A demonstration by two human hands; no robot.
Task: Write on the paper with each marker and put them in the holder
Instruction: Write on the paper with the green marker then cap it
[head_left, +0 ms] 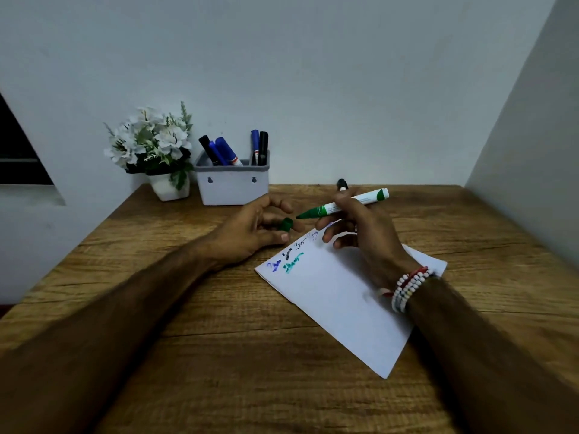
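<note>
My right hand (pixel 363 236) holds an uncapped green marker (pixel 343 205) above the far end of the white paper (pixel 338 299), its tip pointing left. My left hand (pixel 257 228) grips the marker's green cap (pixel 286 224) just left of that tip, a short gap between them. The paper lies slanted on the wooden table and carries blue, black and green scribbles (pixel 289 261) near its far corner. A white holder (pixel 233 187) at the back holds several blue and black markers (pixel 228 151). A black-capped marker (pixel 342 184) lies behind my right hand, mostly hidden.
A white pot of artificial white flowers (pixel 153 145) stands left of the holder against the wall. A wall panel closes the table (pixel 219 324) on the right. Bead bracelets (pixel 407 286) circle my right wrist.
</note>
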